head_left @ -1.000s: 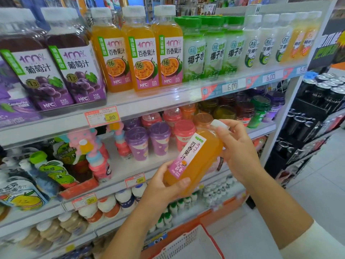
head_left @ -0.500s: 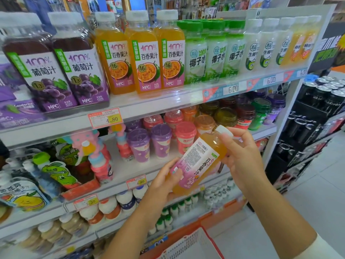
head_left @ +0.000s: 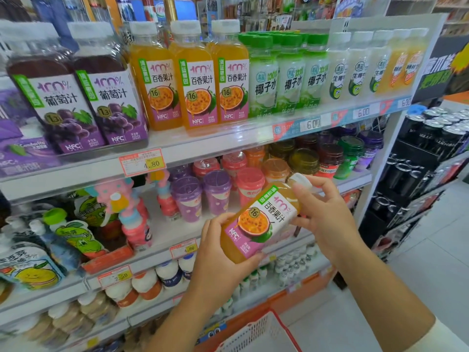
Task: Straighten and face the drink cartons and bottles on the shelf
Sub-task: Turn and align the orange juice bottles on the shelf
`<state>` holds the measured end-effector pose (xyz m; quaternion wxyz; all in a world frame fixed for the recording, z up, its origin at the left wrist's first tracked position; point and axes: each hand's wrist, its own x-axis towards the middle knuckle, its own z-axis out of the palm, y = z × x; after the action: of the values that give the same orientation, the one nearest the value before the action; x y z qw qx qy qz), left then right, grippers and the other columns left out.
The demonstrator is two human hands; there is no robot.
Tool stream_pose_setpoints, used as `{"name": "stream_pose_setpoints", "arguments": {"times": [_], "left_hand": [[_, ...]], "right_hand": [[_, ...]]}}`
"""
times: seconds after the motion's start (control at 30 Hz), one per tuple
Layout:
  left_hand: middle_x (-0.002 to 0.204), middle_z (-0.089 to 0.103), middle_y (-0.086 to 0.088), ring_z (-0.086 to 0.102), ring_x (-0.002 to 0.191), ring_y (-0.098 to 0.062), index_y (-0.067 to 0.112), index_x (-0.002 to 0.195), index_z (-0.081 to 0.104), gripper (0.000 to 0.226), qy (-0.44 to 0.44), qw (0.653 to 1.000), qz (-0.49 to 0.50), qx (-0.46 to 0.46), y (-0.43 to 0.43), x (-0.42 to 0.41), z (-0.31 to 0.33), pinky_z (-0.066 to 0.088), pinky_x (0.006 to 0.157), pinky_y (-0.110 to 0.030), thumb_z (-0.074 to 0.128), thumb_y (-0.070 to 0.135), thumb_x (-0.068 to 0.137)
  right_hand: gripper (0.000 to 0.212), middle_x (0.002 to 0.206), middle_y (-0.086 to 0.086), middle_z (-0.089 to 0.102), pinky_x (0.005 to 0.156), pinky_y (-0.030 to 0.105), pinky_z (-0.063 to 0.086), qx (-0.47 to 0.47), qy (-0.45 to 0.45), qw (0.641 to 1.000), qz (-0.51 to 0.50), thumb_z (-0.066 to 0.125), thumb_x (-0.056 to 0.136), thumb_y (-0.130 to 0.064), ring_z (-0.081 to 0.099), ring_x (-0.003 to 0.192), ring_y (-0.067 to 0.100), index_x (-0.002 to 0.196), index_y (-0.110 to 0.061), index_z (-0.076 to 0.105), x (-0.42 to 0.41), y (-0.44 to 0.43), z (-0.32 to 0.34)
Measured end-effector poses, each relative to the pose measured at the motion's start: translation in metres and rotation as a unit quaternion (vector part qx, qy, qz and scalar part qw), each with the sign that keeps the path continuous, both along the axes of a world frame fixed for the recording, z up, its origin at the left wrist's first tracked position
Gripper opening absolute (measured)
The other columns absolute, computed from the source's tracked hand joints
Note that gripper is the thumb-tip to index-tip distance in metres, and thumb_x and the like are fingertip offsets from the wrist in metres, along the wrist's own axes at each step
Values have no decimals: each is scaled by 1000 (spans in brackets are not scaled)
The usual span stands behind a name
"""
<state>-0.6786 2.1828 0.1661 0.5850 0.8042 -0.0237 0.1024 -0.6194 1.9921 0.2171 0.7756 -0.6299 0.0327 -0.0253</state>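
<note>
Store shelving [head_left: 203, 148] behind both hands. Left hand [head_left: 215, 262] curls round base of tilted juice bottle [head_left: 256, 224]; right hand [head_left: 327, 219] seemingly pinches its neck by white cap [head_left: 300, 179]. Squarish clear plastic, orange liquid, glossy purple label up.

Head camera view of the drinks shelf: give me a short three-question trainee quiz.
1. True or false: the left hand and right hand both hold a tilted orange plastic juice bottle with a white cap.
2. On the top white shelf, what stands right of the three orange juice bottles? A purple grape juice; B green-capped coconut-water bottles; C black cans.
3. Fill in: the right hand holds that bottle's ___ end.
Key: 1 true; 2 B; 3 cap.
</note>
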Motion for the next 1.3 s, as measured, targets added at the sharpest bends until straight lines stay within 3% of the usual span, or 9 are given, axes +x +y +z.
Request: {"name": "stream_pose_setpoints", "arguments": {"times": [0.17, 0.3, 0.6, 0.77, 0.87, 1.0, 1.1, 1.2, 1.3], "left_hand": [[125, 59, 15, 65, 105, -2, 42, 127, 46, 78, 93, 988, -80, -94, 7, 1, -3, 56, 83, -26, 88, 44, 61], [110, 73, 11, 70, 99, -9, 34, 123, 58, 60, 166, 967, -142, -132, 17, 4, 0, 55, 82, -25, 78, 45, 68], [112, 72, 7, 69, 104, -14, 25, 125, 57, 71, 149, 972, -112, -141, 18, -2, -1, 55, 91, -38, 83, 46, 62], [104, 72, 17, 70, 95, -6, 26, 121, 54, 67, 106, 982, -87, -129, 31, 2, 24, 55, 75, -21, 89, 32, 65], [106, 68, 26, 67, 97, 1, 36, 120, 51, 64, 59, 994, -76, -56, 48, 10, 60, 53, 79, -19, 84, 39, 65], [124, 51, 34, 47, 114, 13, 48, 129, 46, 75, -46, 983, -34, 176, 87, 22, 112, 41, 97, -21, 67, 75, 63], [131, 42, 27, 36, 120, 8, 39, 137, 45, 79, -157, 942, 84, 283, 117, 24, 147, 32, 103, -23, 60, 77, 70], [129, 52, 13, 40, 121, -3, 27, 135, 52, 59, -280, 871, 194, 354, 150, 32, 180, 27, 102, -20, 65, 54, 83], [145, 48, 0, 39, 135, -18, 19, 140, 46, 58, -313, 795, 245, 459, 182, 52, 208, 27, 113, -36, 63, 43, 90]], "right_hand": [[23, 102, 17, 71, 63, 41, 58, 21, -14, 1000, -7, 69, 86, -19, 72, 85, 30, 108, -16, 61, -1, -2, 3], [20, 100, 17, 70, 58, 35, 56, 18, -29, 999, 22, 65, 90, -15, 70, 80, 27, 109, -16, 60, -3, -4, 3], [19, 93, 8, 75, 73, 42, 59, -112, -53, 988, 89, 65, 90, -20, 72, 83, 24, 106, -15, 56, 0, -4, 22], [30, 92, 6, 74, 65, 37, 59, -168, -106, 969, 147, 74, 77, -17, 72, 78, 22, 100, -11, 55, 11, 10, 71], [36, 94, 8, 73, 58, 32, 55, -157, -156, 957, 186, 72, 73, -14, 70, 76, 22, 106, -10, 56, 18, 29, 115], [36, 93, 5, 74, 62, 25, 56, -200, -272, 917, 213, 71, 74, -9, 70, 79, 17, 107, -12, 58, 26, 65, 170], [31, 103, 3, 72, 78, 40, 60, -259, -330, 884, 208, 70, 83, -5, 71, 88, 23, 110, -16, 59, 37, 88, 200], [29, 115, -7, 66, 84, 43, 57, -313, -376, 850, 194, 70, 85, -13, 69, 94, 24, 108, -27, 60, 50, 108, 227], [33, 122, -2, 62, 85, 47, 57, -353, -407, 822, 187, 74, 83, -24, 69, 96, 24, 106, -41, 58, 64, 130, 247]]}}
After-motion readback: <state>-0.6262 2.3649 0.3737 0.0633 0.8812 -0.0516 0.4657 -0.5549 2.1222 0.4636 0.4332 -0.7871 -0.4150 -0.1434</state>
